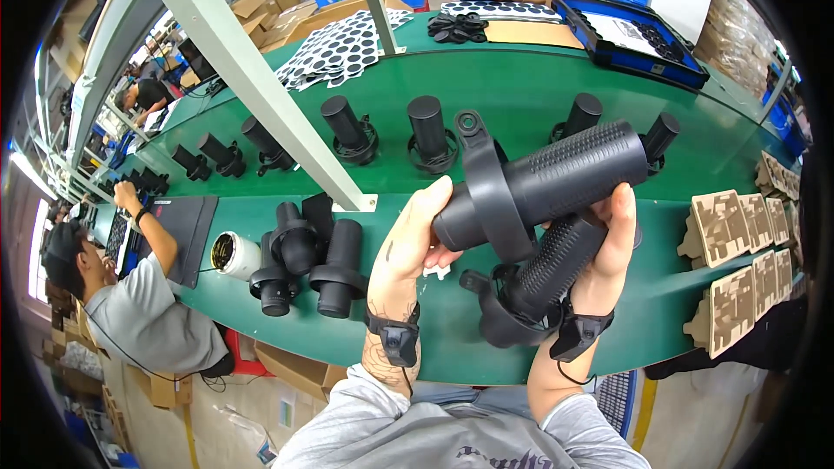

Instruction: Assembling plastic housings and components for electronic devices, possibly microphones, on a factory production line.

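Black tube [560,172] held above the surface between your two hands

Your left hand [408,230] was closed around the narrow end, its thumb along the near side and the other fingers curled beneath. Your right hand [605,256] was partly closed at the thick, ribbed end, one digit pressed up against its underside. Between them the tube slanted over the green surface [651,321], thick end higher and to the right; its ring collar [497,208] sat closer to your left hand, tab pointing toward the far edge.

A second tube [552,274] slanted just below, partly hidden by the first one and by your right hand, its collar toward the near edge. You could not tell from this view whether your right fingers had hold of it too or whether it rested on the surface.

To your left, near the front edge, a white tin [248,257] stood beside three more tubes [341,252]. Toward the far edge ran a row of upright tubes [426,124]. Tan moulded trays [730,308] stood by the right end. Farther left, a co-worker in a grey shirt [156,317] sat by a black mat [189,226].
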Available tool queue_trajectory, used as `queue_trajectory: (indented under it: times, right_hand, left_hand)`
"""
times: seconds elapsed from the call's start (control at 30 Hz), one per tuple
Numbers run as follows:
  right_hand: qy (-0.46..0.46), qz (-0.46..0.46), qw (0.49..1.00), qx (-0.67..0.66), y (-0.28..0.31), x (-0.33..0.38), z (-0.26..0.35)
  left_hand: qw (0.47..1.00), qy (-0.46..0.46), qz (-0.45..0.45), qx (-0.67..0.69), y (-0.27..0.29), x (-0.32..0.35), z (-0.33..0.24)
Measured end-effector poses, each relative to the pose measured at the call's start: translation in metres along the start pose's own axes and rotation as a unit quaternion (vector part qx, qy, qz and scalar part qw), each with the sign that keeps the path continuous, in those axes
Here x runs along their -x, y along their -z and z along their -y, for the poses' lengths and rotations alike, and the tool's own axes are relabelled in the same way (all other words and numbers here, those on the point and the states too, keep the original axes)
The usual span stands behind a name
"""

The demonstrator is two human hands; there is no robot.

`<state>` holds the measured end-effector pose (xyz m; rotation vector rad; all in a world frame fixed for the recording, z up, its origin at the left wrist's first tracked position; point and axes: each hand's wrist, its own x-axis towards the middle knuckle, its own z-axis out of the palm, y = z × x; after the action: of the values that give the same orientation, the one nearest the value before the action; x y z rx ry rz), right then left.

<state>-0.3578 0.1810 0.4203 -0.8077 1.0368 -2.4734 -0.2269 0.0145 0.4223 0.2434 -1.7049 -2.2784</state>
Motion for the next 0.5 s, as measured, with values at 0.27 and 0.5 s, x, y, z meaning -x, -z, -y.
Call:
queue_trajectory:
  times: [0.27, 0.5]
  right_hand:
    - [-0.012, -0.069, 0.997, 0.012, 0.009, -0.005, 0.002]
    - [0.216, 0.131, 0.897, 0.364, -0.012, 0.007, 0.027]
  left_hand:
    - [0.989, 0.077, 0.069, 0.106, -0.001, -0.004, 0.010]
    - [0.981, 0.092, 0.002, 0.172, 0.024, -0.024, 0.035]
